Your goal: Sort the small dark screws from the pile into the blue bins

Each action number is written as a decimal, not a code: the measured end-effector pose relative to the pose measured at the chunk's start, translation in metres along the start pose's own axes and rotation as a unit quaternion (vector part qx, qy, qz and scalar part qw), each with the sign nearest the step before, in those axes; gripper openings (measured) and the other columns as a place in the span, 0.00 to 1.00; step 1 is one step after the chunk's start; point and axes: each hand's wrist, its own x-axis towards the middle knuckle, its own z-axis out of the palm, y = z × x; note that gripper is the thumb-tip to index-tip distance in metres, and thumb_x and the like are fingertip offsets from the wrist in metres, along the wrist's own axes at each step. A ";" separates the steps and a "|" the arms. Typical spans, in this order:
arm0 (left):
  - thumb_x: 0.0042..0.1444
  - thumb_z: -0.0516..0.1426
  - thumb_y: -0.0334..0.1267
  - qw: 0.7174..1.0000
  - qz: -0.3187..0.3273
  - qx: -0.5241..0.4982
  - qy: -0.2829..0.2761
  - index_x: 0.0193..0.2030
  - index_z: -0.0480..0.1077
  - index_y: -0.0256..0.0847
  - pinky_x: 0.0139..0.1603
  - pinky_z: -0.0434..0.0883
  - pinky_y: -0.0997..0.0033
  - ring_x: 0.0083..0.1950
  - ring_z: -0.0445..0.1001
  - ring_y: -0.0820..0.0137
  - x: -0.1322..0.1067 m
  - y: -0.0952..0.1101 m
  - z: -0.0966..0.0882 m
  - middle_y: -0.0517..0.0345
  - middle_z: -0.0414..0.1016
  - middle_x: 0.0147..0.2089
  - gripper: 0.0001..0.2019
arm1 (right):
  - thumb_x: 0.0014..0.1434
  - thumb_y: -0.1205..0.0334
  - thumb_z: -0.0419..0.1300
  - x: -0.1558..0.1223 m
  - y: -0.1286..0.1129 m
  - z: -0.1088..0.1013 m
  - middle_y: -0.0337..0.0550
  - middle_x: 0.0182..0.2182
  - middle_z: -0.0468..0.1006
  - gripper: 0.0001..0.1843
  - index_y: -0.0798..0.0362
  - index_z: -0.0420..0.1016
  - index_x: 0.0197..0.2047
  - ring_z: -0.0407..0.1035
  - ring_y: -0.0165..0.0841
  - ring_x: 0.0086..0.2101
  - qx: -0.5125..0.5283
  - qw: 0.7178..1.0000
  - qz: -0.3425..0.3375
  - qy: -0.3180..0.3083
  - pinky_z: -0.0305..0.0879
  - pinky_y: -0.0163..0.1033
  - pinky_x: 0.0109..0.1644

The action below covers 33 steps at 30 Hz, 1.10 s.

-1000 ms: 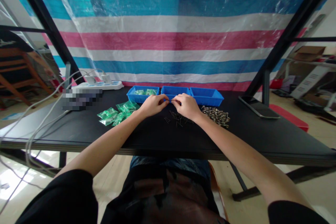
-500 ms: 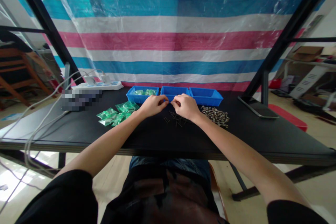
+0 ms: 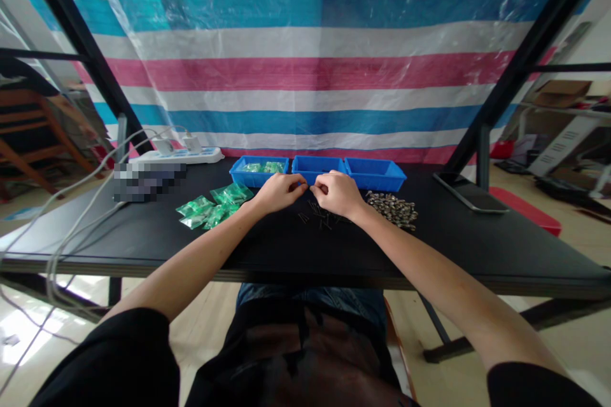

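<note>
My left hand [image 3: 282, 193] and my right hand [image 3: 338, 194] face each other just in front of the middle blue bin [image 3: 317, 166], fingertips almost touching. Both are closed in a pinch; whatever sits between the fingers is too small to make out. Below them on the black table lie thin dark screws [image 3: 315, 208], loosely scattered. Beside my right wrist is a heap of small shiny metal parts [image 3: 394, 211]. Green-and-clear plastic packets [image 3: 210, 208] lie left of my left forearm. More green packets [image 3: 260, 167] fill the left blue bin [image 3: 243, 180].
The right blue bin [image 3: 377, 179] completes the row at the back. A phone [image 3: 470, 193] lies at the table's right. At the left are a power strip [image 3: 179, 155] with white cables and a blurred-out item [image 3: 149, 182]. A striped sheet [image 3: 296, 76] hangs behind, between black posts.
Both hands stay pinched in nearly the same place, with only slight finger movement. The view has shifted very slightly.
</note>
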 end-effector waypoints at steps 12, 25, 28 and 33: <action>0.55 0.50 0.40 1.000 0.000 -0.006 0.005 0.32 0.71 0.38 0.26 0.54 0.76 0.23 0.62 0.76 0.000 0.001 -0.002 0.62 0.66 0.21 0.11 | 0.56 0.60 0.56 0.002 0.006 0.003 0.37 0.21 0.70 0.08 0.52 0.69 0.27 0.64 0.30 0.25 0.018 0.999 0.031 0.015 0.47 0.34 0.27; 0.55 0.51 0.39 1.000 -0.002 -0.002 0.003 0.34 0.72 0.38 0.25 0.54 0.76 0.22 0.62 0.76 0.000 0.002 -0.001 0.63 0.65 0.20 0.11 | 0.57 0.64 0.54 0.002 0.005 0.003 0.36 0.22 0.70 0.06 0.52 0.68 0.39 0.63 0.29 0.24 0.066 0.998 0.012 0.007 0.52 0.33 0.30; 0.55 0.50 0.40 1.000 -0.004 -0.001 0.000 0.34 0.72 0.38 0.25 0.54 0.76 0.23 0.62 0.75 0.000 0.001 -0.001 0.62 0.66 0.21 0.11 | 0.57 0.65 0.54 0.002 0.006 0.003 0.37 0.23 0.70 0.04 0.52 0.69 0.36 0.63 0.29 0.25 0.059 0.998 -0.001 0.009 0.52 0.34 0.30; 0.55 0.50 0.40 1.000 -0.002 0.000 -0.004 0.35 0.72 0.38 0.25 0.55 0.75 0.23 0.62 0.75 0.000 0.000 -0.001 0.62 0.67 0.21 0.12 | 0.56 0.65 0.54 0.001 0.006 0.004 0.37 0.23 0.70 0.03 0.52 0.68 0.34 0.62 0.29 0.24 0.057 0.998 -0.003 0.007 0.50 0.33 0.29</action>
